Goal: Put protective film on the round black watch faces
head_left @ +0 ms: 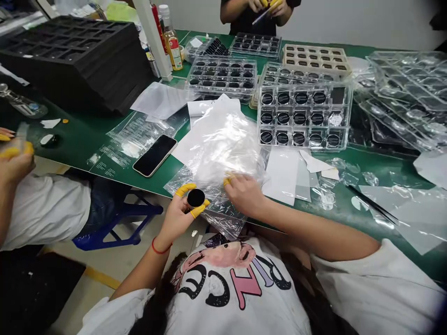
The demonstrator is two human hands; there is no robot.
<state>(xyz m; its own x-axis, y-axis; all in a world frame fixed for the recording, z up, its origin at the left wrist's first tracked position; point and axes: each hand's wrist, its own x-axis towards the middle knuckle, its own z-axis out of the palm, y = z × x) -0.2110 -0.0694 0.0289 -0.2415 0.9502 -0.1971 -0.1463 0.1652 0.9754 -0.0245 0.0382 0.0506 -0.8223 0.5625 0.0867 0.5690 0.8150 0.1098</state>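
Note:
My left hand (177, 215) holds a round black disc (196, 198) by its rim, between fingers and thumb in yellow finger cots. The disc's dark face is turned up toward me, just off the table's front edge. To its right, my right hand (243, 193) is closed at the near edge of a pile of clear plastic bags (226, 144). Its fingertips, one yellow-covered, pinch the thin plastic and are partly hidden by the hand. Crumpled clear film (223, 223) hangs over the table edge between both hands.
A phone (155, 156) lies left of the pile. Clear trays of black discs (303, 118) stand behind it. Tweezers (373, 204) lie at right among film scraps. Black foam trays (77, 60) are stacked at left. Co-workers' hands (16, 160) show at left and at the back (267, 5).

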